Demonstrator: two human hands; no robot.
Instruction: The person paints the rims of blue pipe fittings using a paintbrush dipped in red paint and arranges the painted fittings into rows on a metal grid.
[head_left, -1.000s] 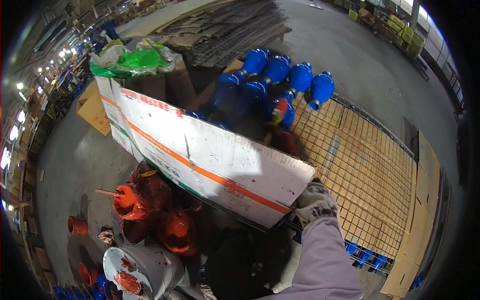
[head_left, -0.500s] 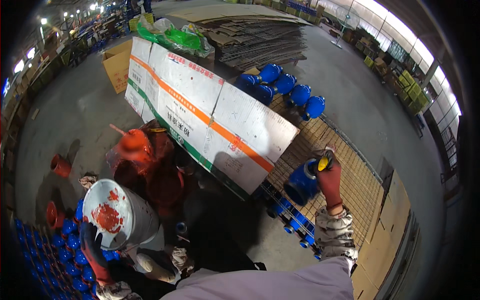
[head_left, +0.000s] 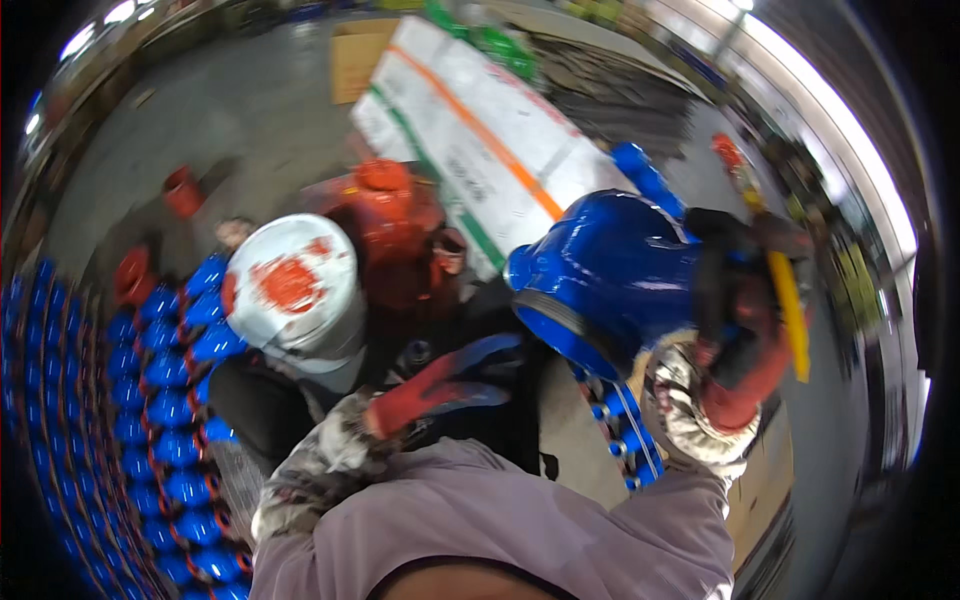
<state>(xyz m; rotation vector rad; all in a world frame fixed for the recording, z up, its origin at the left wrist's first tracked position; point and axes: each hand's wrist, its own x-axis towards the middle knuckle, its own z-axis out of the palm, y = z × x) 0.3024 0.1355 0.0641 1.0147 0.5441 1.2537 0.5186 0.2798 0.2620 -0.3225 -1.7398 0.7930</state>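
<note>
My right hand (head_left: 745, 330), in a dark red and black glove, grips a large blue valve body (head_left: 615, 275) raised at the right, its round opening tilted down and left. The same hand holds a paintbrush (head_left: 792, 315) with a yellow handle and a red-coated tip; motion smears it and the fingers' exact hold. Near my middle, my left hand (head_left: 450, 385), gloved in red and blue-black, is open with fingers apart and nothing in it. Beyond it stands a pale bucket (head_left: 345, 335) with red paint across its top face.
Rows of blue valve bodies (head_left: 180, 445) fill the left. Red-stained containers (head_left: 385, 215) sit behind the bucket, beside a long white carton (head_left: 480, 110) with orange and green stripes. Red cylinders (head_left: 182, 192) stand on the floor. More blue parts (head_left: 632, 430) lie below my right arm.
My right hand has lifted the blue valve body off the wire-mesh rack toward me, brush still in hand. My left hand has left the bucket's side and moved right. The view has shifted.
</note>
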